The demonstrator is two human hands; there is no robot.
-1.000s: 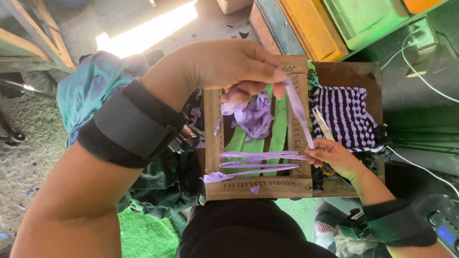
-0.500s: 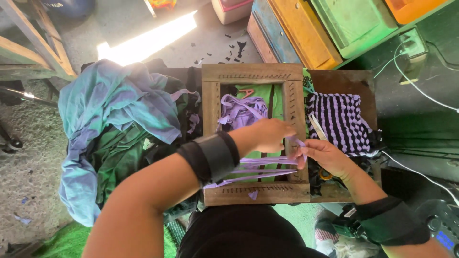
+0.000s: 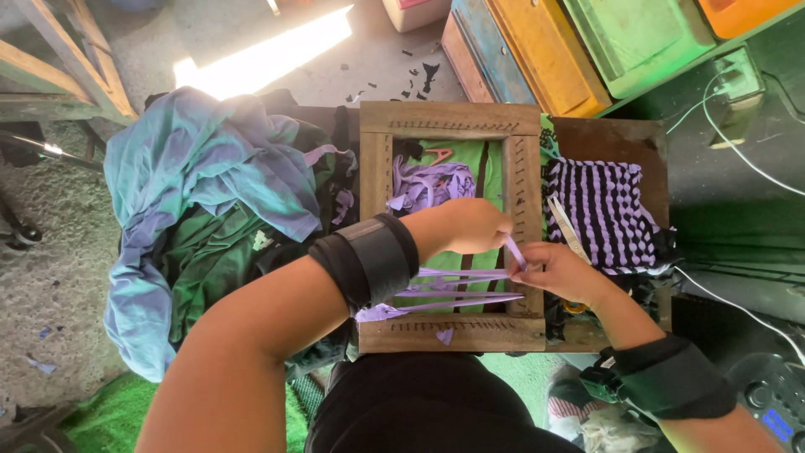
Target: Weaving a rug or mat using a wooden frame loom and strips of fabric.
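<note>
Hands: your left hand (image 3: pixel 471 225) and right hand (image 3: pixel 558 270) pinch a purple strip (image 3: pixel 513 252) at the wooden loom (image 3: pixel 449 119); three strips strung, most pegs bare.

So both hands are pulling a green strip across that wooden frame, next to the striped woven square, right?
Not quite: the head view shows the strip is purple, not green. Both the left hand and the right hand do work it at the wooden frame, beside the striped woven square.
</note>
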